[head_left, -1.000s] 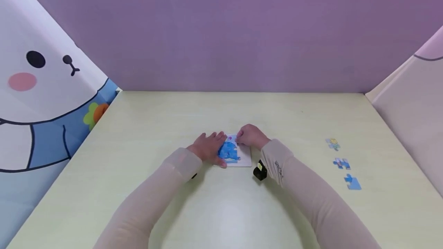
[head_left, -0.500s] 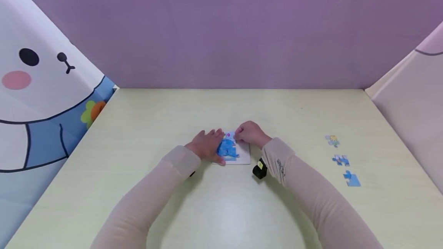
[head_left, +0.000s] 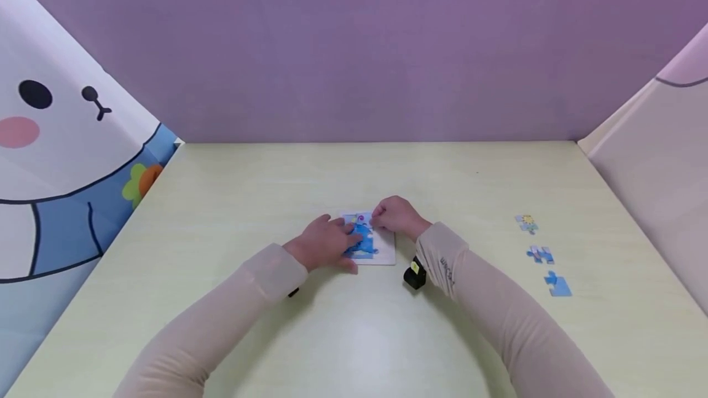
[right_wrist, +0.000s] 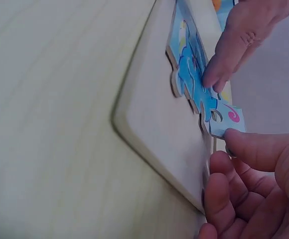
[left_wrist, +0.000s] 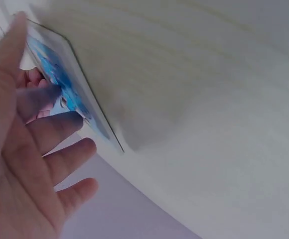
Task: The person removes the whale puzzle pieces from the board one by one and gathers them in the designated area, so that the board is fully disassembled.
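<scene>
A jigsaw puzzle board (head_left: 385, 250) lies flat on the table between my hands. Joined pieces with a blue animal picture (right_wrist: 188, 74) cover its left part, while its right part shows bare wood. My left hand (head_left: 325, 242) reaches over the board from the left, fingers spread and nearly straight, fingertips at the blue pieces. In the left wrist view the palm and loosely extended fingers show. At the board's far edge, my right hand (head_left: 398, 217) pinches a pale blue jigsaw piece with a pink swirl (right_wrist: 230, 119). That piece sits tilted beside the joined ones, its lower edge under the thumb.
To the right on the table (head_left: 265, 189) lie loose jigsaw pieces: a small cluster with a yellow flower (head_left: 528, 223), a blue and pink group (head_left: 540, 255), and a blue corner portion (head_left: 559, 285). A purple panel (head_left: 354, 48) rises behind the table.
My left hand has drawn slightly left and nearer, spreading its fingers and uncovering the board's upper left. My right hand stays at the swirl piece. The head view has shifted slightly.
</scene>
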The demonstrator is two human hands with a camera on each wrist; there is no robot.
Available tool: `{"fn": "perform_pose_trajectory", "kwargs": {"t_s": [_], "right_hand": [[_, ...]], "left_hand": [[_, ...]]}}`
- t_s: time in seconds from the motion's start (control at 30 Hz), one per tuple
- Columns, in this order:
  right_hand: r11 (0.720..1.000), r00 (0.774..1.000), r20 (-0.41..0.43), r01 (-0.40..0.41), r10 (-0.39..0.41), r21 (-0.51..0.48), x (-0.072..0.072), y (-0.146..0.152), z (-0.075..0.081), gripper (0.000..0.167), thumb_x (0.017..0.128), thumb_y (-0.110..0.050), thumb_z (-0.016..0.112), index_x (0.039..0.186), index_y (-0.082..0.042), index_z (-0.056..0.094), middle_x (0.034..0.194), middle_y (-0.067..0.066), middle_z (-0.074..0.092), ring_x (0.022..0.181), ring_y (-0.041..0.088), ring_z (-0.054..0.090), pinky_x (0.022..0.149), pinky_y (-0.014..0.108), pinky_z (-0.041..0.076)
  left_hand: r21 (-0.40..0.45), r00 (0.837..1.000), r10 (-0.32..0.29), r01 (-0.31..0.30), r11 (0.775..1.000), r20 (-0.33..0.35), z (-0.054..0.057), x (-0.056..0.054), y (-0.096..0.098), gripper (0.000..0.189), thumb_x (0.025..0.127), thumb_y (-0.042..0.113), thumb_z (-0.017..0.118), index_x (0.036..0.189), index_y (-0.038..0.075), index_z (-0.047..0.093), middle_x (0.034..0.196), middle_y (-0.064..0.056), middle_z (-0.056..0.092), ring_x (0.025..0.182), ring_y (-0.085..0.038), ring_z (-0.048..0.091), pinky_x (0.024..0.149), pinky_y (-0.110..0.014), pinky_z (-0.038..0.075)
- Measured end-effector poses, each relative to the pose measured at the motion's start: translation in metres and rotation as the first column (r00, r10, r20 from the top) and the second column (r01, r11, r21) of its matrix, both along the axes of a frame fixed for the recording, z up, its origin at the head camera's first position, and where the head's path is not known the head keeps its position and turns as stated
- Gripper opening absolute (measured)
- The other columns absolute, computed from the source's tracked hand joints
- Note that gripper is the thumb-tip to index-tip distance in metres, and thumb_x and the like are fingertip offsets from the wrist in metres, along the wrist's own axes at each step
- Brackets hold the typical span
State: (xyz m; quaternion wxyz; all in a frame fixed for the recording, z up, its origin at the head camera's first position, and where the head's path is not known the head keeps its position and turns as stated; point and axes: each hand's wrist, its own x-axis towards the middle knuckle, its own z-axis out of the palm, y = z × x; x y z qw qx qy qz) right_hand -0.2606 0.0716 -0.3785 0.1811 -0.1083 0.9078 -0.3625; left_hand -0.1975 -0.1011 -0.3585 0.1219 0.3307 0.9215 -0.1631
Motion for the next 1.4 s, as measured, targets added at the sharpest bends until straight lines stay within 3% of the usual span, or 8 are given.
{"fn": "perform_pose_trajectory", "kwargs": {"t_s": [0.13, 0.43, 0.67, 0.93, 1.2, 1.4], "right_hand": [[1.000, 1.000, 0.002, -0.014, 0.014, 0.003, 0.000, 0.001, 0.000, 0.012, 0.087, -0.013, 0.068, 0.092, -0.002, 0.069, 0.081, 0.003, 0.064, 0.072, 0.013, 0.053, 0.067, 0.024, 0.041], [0.999, 1.000, -0.011, -0.017, 0.016, -0.040, -0.002, 0.014, 0.006, 0.014, 0.090, -0.013, 0.065, 0.099, -0.002, 0.069, 0.086, 0.005, 0.065, 0.075, 0.015, 0.055, 0.069, 0.025, 0.044], [0.997, 1.000, -0.014, -0.022, 0.021, -0.072, -0.004, 0.041, 0.016, 0.013, 0.090, -0.013, 0.066, 0.097, -0.002, 0.068, 0.084, 0.005, 0.065, 0.071, 0.016, 0.059, 0.069, 0.029, 0.046], [0.998, 0.999, -0.037, -0.025, 0.022, -0.061, -0.006, 0.088, 0.023, 0.017, 0.090, -0.015, 0.062, 0.098, 0.000, 0.064, 0.092, 0.009, 0.067, 0.077, 0.020, 0.064, 0.075, 0.036, 0.050], [0.997, 0.999, -0.045, 0.026, -0.029, -0.071, -0.005, 0.136, 0.027, 0.022, 0.093, -0.015, 0.059, 0.104, 0.004, 0.060, 0.100, 0.018, 0.066, 0.084, 0.029, 0.066, 0.085, 0.045, 0.049], [0.998, 0.997, -0.046, 0.056, -0.058, -0.035, -0.002, 0.165, 0.028, 0.024, 0.093, -0.018, 0.059, 0.104, 0.003, 0.060, 0.100, 0.018, 0.066, 0.086, 0.029, 0.067, 0.085, 0.047, 0.047]], "left_hand": [[0.009, 0.997, 0.007, -0.008, 1.000, 0.072, 0.001, 0.003, -0.002, 0.071, 0.089, 0.064, 0.050, 0.146, 0.024, 0.042, 0.148, -0.011, 0.041, 0.131, -0.030, 0.043, 0.102, -0.049, 0.038], [0.007, 0.977, 0.114, -0.118, 0.993, 0.180, -0.002, 0.005, 0.002, 0.081, 0.088, 0.062, 0.054, 0.152, 0.019, 0.030, 0.156, -0.013, 0.025, 0.141, -0.034, 0.026, 0.109, -0.047, 0.028], [-0.031, 0.972, 0.126, -0.122, 0.992, 0.200, -0.002, 0.004, -0.004, 0.084, 0.087, 0.062, 0.054, 0.154, 0.020, 0.023, 0.158, -0.011, 0.018, 0.144, -0.033, 0.017, 0.112, -0.048, 0.022], [0.005, 0.972, 0.106, -0.109, 0.994, 0.208, 0.000, 0.004, -0.012, 0.078, 0.090, 0.057, 0.054, 0.153, 0.019, 0.027, 0.158, -0.012, 0.020, 0.143, -0.034, 0.020, 0.111, -0.049, 0.023], [0.020, 0.965, 0.117, -0.125, 0.992, 0.233, -0.001, 0.002, -0.013, 0.078, 0.091, 0.056, 0.053, 0.153, 0.018, 0.026, 0.158, -0.014, 0.019, 0.143, -0.035, 0.018, 0.112, -0.049, 0.022], [0.013, 0.960, 0.126, -0.133, 0.991, 0.252, -0.003, 0.001, -0.013, 0.078, 0.091, 0.057, 0.053, 0.153, 0.019, 0.025, 0.158, -0.013, 0.017, 0.144, -0.035, 0.017, 0.112, -0.049, 0.021]]}}
